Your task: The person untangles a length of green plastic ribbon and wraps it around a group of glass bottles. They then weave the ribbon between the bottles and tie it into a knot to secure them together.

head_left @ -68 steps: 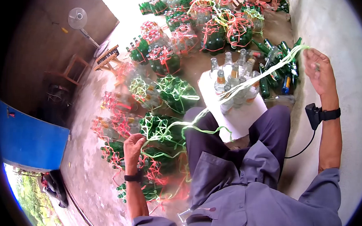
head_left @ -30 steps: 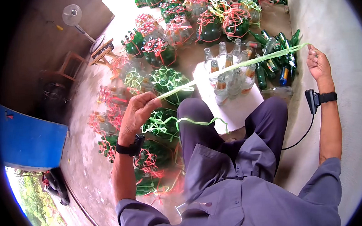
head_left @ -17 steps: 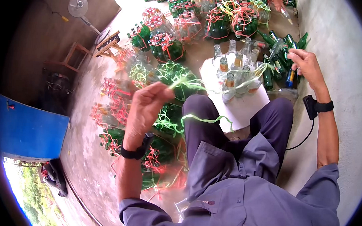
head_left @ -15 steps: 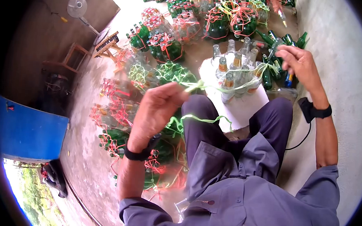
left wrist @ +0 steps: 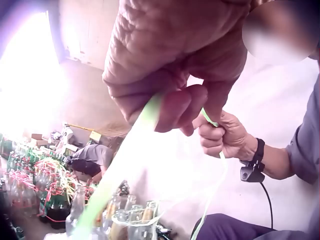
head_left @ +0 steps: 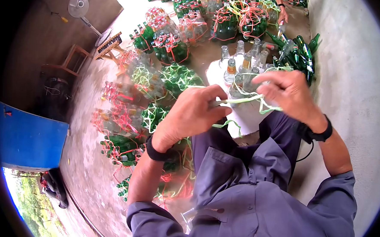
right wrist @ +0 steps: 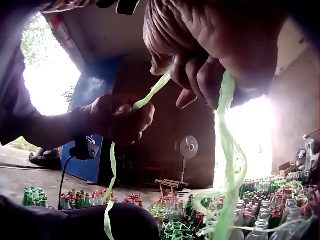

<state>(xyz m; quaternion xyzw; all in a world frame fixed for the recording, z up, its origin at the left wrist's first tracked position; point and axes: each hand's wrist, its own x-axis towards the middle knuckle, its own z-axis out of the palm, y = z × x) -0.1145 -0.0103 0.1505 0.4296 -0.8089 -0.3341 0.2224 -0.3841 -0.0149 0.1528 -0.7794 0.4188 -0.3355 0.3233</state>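
My left hand pinches pale green plastic twine between thumb and fingers. Opposite it, my right hand grips the same twine, which runs between the two hands in the right wrist view, with a loose tail hanging below the left hand. Several clear glass bottles, some with orange neck labels, stand upright in a cluster on a white board in front of my knees. A strand of twine passes round the cluster near the necks in the left wrist view. My hands partly hide the nearest bottles in the head view.
Bundles of green bottles tied with green and red twine fill the floor to the left and ahead. Loose green bottles lie by the right wall. Another person's hand holds a bottle there. A fan stands far left.
My hands were wide apart with the twine stretched over the bottles; they have come close together in front of the cluster, and the twine has slackened. Another person's hand has come in at the top.
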